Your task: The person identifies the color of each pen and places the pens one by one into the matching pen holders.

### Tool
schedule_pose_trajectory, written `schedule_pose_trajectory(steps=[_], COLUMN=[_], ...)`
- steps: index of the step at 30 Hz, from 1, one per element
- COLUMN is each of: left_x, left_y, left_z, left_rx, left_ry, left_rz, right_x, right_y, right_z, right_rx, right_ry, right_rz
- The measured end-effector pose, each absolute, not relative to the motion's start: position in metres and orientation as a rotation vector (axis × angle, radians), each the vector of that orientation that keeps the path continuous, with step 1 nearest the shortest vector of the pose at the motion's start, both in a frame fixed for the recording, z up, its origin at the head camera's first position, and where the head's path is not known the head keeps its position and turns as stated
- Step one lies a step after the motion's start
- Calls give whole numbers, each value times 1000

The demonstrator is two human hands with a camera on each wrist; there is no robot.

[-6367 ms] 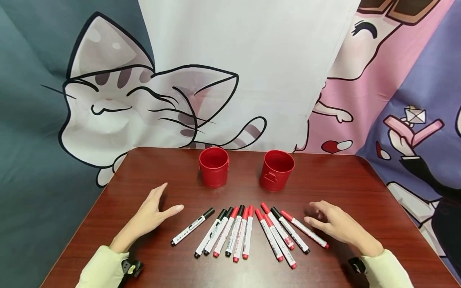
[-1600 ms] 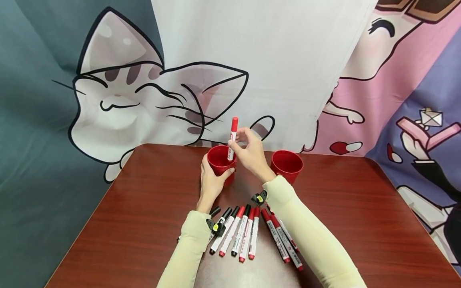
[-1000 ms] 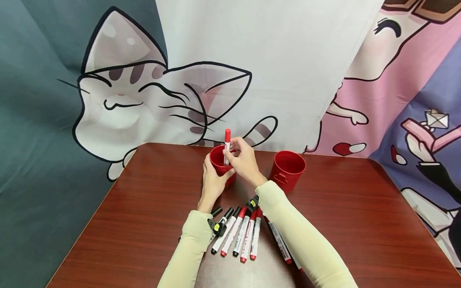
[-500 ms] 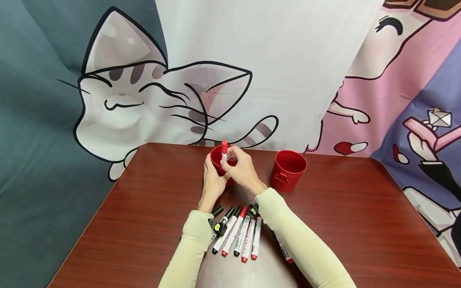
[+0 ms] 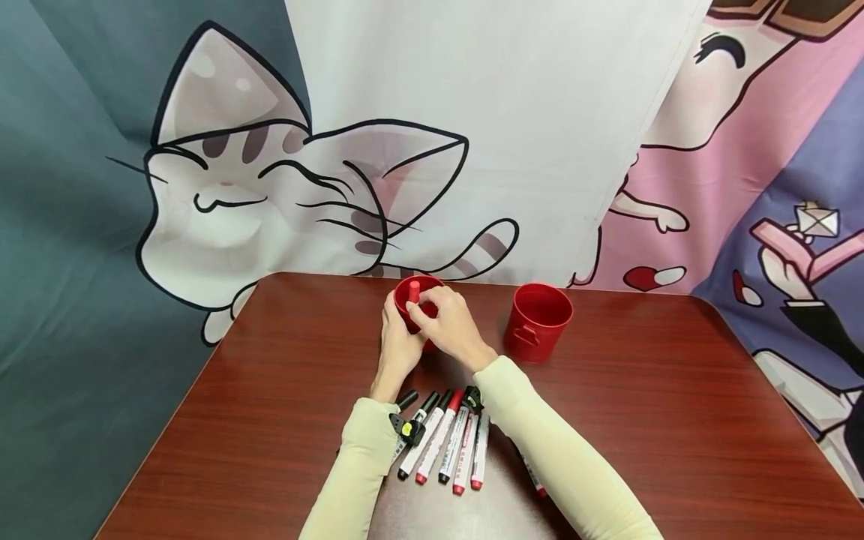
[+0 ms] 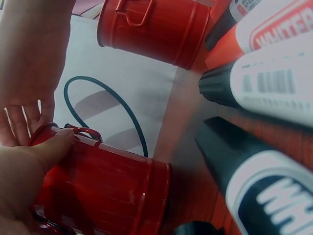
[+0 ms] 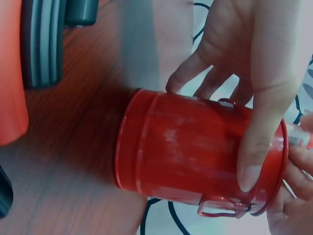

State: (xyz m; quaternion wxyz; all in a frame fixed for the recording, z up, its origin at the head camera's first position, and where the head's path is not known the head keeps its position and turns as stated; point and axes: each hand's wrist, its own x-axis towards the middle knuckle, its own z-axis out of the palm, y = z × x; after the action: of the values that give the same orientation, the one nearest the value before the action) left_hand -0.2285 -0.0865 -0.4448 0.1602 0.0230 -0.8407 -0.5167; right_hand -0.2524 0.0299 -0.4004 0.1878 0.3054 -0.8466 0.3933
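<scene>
My left hand [image 5: 398,349] grips the left red metal bucket [image 7: 195,147], its thumb across the side and fingers round the far wall. Above the rim, my right hand [image 5: 452,324] pinches a red-capped marker [image 5: 414,291] between thumb and fingers. The marker stands upright with its lower part down inside the bucket, so only the cap shows clearly in the head view. The right wrist view catches a bit of its white barrel [image 7: 296,135] at the rim. Whether its lower end touches the bottom is hidden.
A second red bucket [image 5: 536,326] stands to the right on the brown table [image 5: 675,420]. Several black-capped and red-capped whiteboard markers [image 5: 439,444] lie fanned out below my wrists, partly covered by the sleeves. A printed cloth [image 5: 540,112] hangs behind the table.
Both hands have come from beside the markers to the left bucket. Over the last moments my right hand lowers the red-capped marker into it; the left hand keeps its grip.
</scene>
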Motion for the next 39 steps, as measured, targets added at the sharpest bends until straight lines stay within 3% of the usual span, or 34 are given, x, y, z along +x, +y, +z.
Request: schedule_pose_trajectory(steps=[25, 39], left_x=[-229, -229], left_y=[-86, -87], left_z=[-450, -450], left_rx=[41, 60], left_ry=[-2383, -2389], left_rz=[-1446, -1466], right_x=[-253, -252], right_y=[31, 37], right_z=[-411, -405], right_rx=[919, 918], right_ry=[-2494, -2502], right_rz=[879, 1025])
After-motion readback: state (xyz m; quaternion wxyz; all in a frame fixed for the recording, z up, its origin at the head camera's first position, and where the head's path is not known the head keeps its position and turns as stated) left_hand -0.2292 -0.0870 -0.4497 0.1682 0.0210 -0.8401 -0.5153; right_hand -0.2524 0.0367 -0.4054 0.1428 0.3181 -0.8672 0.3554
